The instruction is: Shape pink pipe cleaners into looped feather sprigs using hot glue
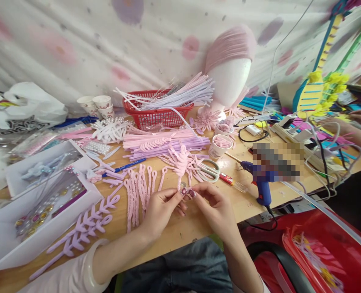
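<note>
My left hand (162, 211) and my right hand (214, 205) meet at the table's front edge, fingertips pinched close together. Upright between them rises a pink pipe-cleaner sprig (181, 162), its lower stem in my left fingertips. My right thumb and fingers are closed at the stem's base, where the exact grip is too small to make out. Twisted pink pipe-cleaner strips (134, 199) with looped ends lie left of the sprig. Behind it are loose pink pieces (195, 166) and grey-handled scissors (216, 176). Lilac pipe-cleaner sprigs (83, 228) rest near my left forearm.
A blue glue gun (263, 191) and a lighter (227, 179) lie to the right. White boxes (40, 232) of beads stand left. At the back are a red basket (156, 118) of pipe cleaners and a foam head (231, 77). Another person's hands (339, 126) are far right, beyond power strips.
</note>
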Motion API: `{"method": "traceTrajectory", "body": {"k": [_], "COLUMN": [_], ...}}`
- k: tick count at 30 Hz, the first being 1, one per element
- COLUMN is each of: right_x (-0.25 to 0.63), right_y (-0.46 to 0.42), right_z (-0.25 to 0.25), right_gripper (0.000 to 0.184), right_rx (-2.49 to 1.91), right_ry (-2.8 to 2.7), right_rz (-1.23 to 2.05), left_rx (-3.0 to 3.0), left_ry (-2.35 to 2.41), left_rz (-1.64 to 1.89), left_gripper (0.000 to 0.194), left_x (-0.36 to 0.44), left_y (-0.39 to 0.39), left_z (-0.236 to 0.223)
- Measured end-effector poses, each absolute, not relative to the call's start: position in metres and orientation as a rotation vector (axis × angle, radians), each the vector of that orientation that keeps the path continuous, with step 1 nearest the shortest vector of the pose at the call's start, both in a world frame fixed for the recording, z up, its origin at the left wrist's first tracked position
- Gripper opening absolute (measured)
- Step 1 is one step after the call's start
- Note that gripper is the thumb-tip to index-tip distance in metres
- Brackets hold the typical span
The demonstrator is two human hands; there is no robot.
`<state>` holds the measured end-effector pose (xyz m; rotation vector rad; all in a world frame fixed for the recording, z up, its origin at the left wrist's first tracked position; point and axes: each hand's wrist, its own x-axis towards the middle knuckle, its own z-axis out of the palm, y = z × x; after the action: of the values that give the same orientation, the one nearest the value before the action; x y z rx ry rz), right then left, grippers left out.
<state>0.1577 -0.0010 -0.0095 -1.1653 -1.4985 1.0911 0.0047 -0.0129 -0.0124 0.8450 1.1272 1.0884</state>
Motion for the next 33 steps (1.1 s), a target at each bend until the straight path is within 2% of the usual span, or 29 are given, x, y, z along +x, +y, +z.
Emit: {"method": "traceTrajectory", "body": {"k": [5, 14, 27, 33], "right_x": [0.163, 0.162, 0.142, 0.154], "right_y": [0.003, 0.003, -0.01, -0.004], "right_z": [-0.013, -0.014, -0.018, -0.015], "right_gripper": [0.017, 0.014, 0.008, 0.009], "right_rx": [-1.11, -1.103, -1.079, -1.01], "right_ry": [-1.459, -1.435, -1.405, -1.487], "right_rz": [1.23, 1.191, 0.878, 1.137], "left_rx": [0.872, 0.846, 0.726, 0.734], "left_ry": [1.113, 1.105, 1.088, 0.997], "left_rz": [1.06, 1.105, 1.198, 1.149], "left_gripper": [0.029, 0.025, 0.027, 0.03], "left_x": [0.005, 0.003, 0.004, 0.003], "left_y": [-0.013, -0.013, -0.015, -0.011], "left_z": [-0.011, -0.015, -0.014, -0.011]}}
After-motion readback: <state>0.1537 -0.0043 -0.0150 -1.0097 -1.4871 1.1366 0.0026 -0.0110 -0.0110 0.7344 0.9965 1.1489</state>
